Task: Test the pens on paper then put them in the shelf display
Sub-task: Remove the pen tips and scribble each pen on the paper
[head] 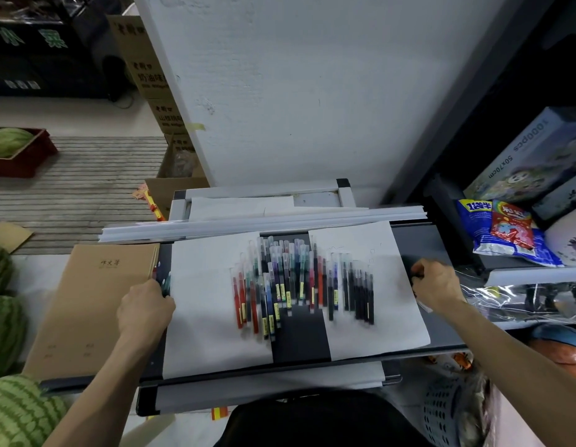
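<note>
Several coloured pens (299, 282) lie side by side in a row across two white paper sheets, a left sheet (202, 317) and a right sheet (386, 304), on a dark grey shelf board (299, 337). My left hand (144, 309) is at the left edge of the left sheet with its fingers curled around a dark pen. My right hand (436, 283) is at the right edge of the right sheet, fingers curled around something small and dark that is blurred. Faint pen marks show near the top of the right sheet.
A brown notebook (89, 304) lies left of the board. White strips (264, 222) run along the board's far edge. Watermelons (9, 411) sit at the left. Snack bags (503, 230) and a puzzle box (532, 156) fill the shelf at the right. A basket (448, 411) stands lower right.
</note>
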Motion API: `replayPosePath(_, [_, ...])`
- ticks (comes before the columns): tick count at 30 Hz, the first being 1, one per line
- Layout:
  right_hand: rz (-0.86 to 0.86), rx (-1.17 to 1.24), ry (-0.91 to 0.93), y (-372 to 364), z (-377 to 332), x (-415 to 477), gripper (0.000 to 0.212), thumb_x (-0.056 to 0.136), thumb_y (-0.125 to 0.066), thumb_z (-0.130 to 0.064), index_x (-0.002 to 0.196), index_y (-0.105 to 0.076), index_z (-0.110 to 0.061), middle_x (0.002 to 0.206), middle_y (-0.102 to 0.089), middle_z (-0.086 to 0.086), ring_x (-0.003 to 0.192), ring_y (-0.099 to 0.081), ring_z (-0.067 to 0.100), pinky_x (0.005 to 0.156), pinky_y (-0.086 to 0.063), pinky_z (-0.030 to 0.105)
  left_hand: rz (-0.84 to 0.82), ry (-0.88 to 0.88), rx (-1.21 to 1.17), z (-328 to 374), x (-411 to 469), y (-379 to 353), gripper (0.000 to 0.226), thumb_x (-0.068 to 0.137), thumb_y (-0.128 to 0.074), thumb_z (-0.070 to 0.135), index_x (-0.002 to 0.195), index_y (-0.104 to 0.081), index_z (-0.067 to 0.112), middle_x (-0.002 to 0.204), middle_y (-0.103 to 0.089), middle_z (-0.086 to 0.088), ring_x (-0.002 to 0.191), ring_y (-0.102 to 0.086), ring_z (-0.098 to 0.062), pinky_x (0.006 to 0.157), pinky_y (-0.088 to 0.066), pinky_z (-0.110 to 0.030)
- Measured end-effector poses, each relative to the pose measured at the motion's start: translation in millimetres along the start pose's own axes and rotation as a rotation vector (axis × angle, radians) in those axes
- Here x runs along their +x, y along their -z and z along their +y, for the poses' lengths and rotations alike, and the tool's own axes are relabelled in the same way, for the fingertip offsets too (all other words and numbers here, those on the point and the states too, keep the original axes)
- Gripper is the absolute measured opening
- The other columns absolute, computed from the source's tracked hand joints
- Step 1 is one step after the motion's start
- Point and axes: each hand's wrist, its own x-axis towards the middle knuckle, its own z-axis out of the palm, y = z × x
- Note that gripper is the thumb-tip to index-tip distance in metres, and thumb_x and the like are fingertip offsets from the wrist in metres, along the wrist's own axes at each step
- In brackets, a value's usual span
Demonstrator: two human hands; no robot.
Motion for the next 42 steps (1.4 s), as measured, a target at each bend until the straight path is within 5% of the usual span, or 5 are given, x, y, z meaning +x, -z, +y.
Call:
replayPosePath(13, [0.136, 0.480, -0.207, 7.5, -21.7, -3.4, 0.010, 0.088, -0.076, -0.017, 0.091, -0.083, -0.011, 0.076, -0.075, 0.001, 0.081, -0.073, 0.024, 0.080, -0.054, 0.031, 0.044, -0.065, -0.171, 6.2, -12.4, 12.4, 0.019, 0.090, -0.060, 0.024, 0.072, -0.062, 0.016, 0.065, -0.062, -0.003, 0.057, -0.058, -0.026, 0.056, -0.050, -0.035])
replayPosePath(19, [-0.168, 1.091, -0.073, 33.6, -79.2, -54.1, 0.008, 0.097, -0.070, -0.006, 0.105, -0.071, -0.004, 0.091, -0.079, 0.016, 0.084, -0.078, 0.033, 0.073, -0.063, 0.032, -0.029, -0.270, -0.473, 46.3, -50.6, 35.1, 0.017, 0.099, -0.058, 0.023, 0.085, -0.068, 0.026, 0.065, -0.066, 0.007, 0.054, -0.057, -0.013, 0.052, -0.044, -0.029])
replayPosePath(25, [-0.329, 1.116, 0.203, 67.7, -132.8, -108.8, 0.017, 0.096, -0.070, -0.005, 0.111, -0.077, -0.010, 0.084, -0.077, 0.008, 0.078, -0.070, 0.018, 0.078, -0.059, 0.024, -0.183, -0.641, -0.694, 97.5, -109.4, 62.1, 0.018, 0.101, -0.061, 0.034, 0.087, -0.073, 0.035, 0.067, -0.067, 0.008, 0.053, -0.054, -0.008, 0.051, -0.037, -0.013])
replayPosePath(29, [-0.376, 1.082, 0.330, 90.7, -154.6, -132.6, 0.021, 0.094, -0.071, -0.001, 0.108, -0.079, -0.015, 0.089, -0.079, 0.007, 0.079, -0.073, 0.018, 0.082, -0.061, 0.027, -0.179, -0.803, -0.746, 114.2, -132.0, 78.2, 0.022, 0.101, -0.061, 0.050, 0.095, -0.076, 0.037, 0.074, -0.069, 0.008, 0.061, -0.061, -0.017, 0.058, -0.048, -0.024])
replayPosePath(42, [-0.392, 0.915, 0.438, 107.2, -166.9, -156.3, 0.015, 0.088, -0.081, -0.006, 0.095, -0.082, -0.019, 0.077, -0.077, 0.004, 0.064, -0.070, 0.011, 0.057, -0.051, 0.018, -0.110, -0.926, -0.659, 122.7, -148.5, 91.3, 0.021, 0.100, -0.061, 0.045, 0.102, -0.077, 0.033, 0.081, -0.069, 0.020, 0.071, -0.066, -0.010, 0.064, -0.049, -0.020])
